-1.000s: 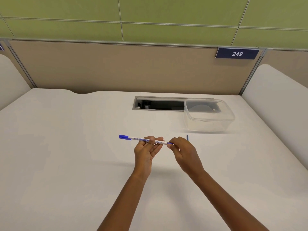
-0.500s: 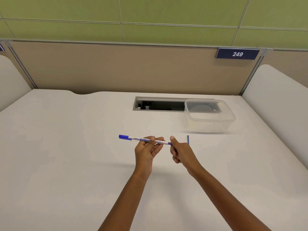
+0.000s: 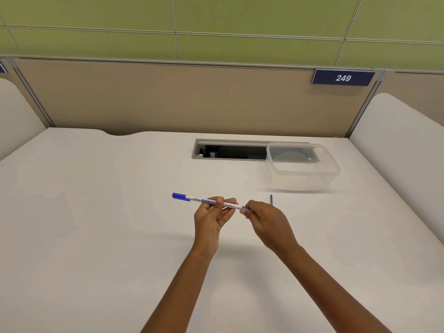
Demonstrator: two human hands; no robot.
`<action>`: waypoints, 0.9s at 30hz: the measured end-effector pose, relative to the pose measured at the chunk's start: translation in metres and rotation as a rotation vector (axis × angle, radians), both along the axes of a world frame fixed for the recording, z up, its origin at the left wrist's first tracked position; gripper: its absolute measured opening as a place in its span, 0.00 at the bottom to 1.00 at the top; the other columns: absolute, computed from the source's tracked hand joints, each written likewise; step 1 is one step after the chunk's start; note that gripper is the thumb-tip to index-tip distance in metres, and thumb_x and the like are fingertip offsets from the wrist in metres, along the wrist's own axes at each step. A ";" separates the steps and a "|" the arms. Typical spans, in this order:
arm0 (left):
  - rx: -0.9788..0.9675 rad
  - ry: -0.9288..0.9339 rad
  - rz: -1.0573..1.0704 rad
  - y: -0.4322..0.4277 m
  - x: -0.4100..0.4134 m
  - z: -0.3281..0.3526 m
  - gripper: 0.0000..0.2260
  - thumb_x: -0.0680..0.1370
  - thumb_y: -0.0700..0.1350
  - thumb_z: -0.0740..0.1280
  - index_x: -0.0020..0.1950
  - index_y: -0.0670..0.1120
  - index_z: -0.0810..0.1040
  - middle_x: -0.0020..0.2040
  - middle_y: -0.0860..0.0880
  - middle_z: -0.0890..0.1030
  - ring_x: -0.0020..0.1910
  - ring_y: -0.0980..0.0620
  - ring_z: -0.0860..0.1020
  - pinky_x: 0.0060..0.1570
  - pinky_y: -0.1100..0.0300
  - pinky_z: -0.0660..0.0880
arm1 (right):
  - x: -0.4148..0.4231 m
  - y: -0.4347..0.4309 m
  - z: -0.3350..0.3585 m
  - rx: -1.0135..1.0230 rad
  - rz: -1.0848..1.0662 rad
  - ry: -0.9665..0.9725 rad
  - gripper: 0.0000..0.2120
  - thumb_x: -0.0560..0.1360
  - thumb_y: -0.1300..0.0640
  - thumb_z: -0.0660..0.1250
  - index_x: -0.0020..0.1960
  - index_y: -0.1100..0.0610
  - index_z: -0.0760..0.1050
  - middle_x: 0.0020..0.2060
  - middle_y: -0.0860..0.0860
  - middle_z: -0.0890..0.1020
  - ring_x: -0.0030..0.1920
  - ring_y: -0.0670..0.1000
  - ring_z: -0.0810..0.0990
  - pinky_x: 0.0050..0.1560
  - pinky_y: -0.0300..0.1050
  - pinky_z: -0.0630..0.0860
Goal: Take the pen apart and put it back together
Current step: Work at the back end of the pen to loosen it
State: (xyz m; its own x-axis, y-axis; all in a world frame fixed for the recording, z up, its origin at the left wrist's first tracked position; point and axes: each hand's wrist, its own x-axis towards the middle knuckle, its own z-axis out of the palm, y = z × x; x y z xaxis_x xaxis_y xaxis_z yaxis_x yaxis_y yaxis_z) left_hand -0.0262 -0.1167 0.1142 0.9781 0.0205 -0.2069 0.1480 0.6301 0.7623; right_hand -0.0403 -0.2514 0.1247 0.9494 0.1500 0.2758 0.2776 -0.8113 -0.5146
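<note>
Left hand: palm up above the white desk, fingers clamped on the white, blue-capped marker pen.
Right hand: fingertips pinched shut on the pen's blue right end.

A tub sits on the table behind a small stick, right of the pen.

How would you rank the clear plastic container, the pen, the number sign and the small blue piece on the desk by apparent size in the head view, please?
1. clear plastic container
2. pen, longer than the sign but much thinner
3. number sign, farther away, so unsure
4. small blue piece
</note>
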 end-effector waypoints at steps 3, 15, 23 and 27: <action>0.005 -0.012 -0.013 -0.001 0.000 0.000 0.06 0.78 0.38 0.60 0.43 0.41 0.75 0.35 0.46 0.86 0.37 0.50 0.85 0.36 0.64 0.80 | 0.002 0.003 0.002 0.229 -0.042 0.190 0.20 0.78 0.52 0.57 0.27 0.50 0.63 0.22 0.46 0.67 0.25 0.46 0.65 0.31 0.43 0.61; -0.005 -0.008 0.010 0.002 -0.001 -0.002 0.06 0.78 0.38 0.60 0.43 0.41 0.75 0.35 0.47 0.86 0.38 0.50 0.85 0.36 0.64 0.81 | -0.001 0.007 0.002 0.371 -0.067 0.312 0.17 0.78 0.46 0.56 0.36 0.54 0.73 0.22 0.48 0.71 0.26 0.47 0.71 0.33 0.42 0.67; 0.004 0.014 0.014 0.002 -0.001 -0.002 0.05 0.77 0.38 0.61 0.44 0.41 0.75 0.35 0.47 0.86 0.37 0.49 0.85 0.36 0.64 0.81 | -0.004 0.003 0.001 -0.149 0.019 -0.153 0.04 0.75 0.59 0.64 0.45 0.60 0.75 0.34 0.55 0.79 0.35 0.56 0.75 0.31 0.42 0.64; -0.004 -0.002 -0.007 0.003 -0.001 -0.001 0.05 0.77 0.38 0.61 0.43 0.41 0.75 0.35 0.46 0.86 0.38 0.49 0.85 0.36 0.64 0.81 | -0.003 0.003 0.001 0.012 0.016 -0.041 0.06 0.76 0.57 0.61 0.42 0.56 0.73 0.28 0.48 0.72 0.32 0.47 0.67 0.31 0.42 0.62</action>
State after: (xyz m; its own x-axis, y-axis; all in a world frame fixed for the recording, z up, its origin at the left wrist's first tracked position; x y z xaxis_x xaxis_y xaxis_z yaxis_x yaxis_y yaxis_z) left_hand -0.0269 -0.1135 0.1134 0.9787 0.0128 -0.2050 0.1509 0.6323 0.7599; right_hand -0.0430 -0.2483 0.1259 0.9349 0.1612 0.3161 0.3113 -0.8002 -0.5126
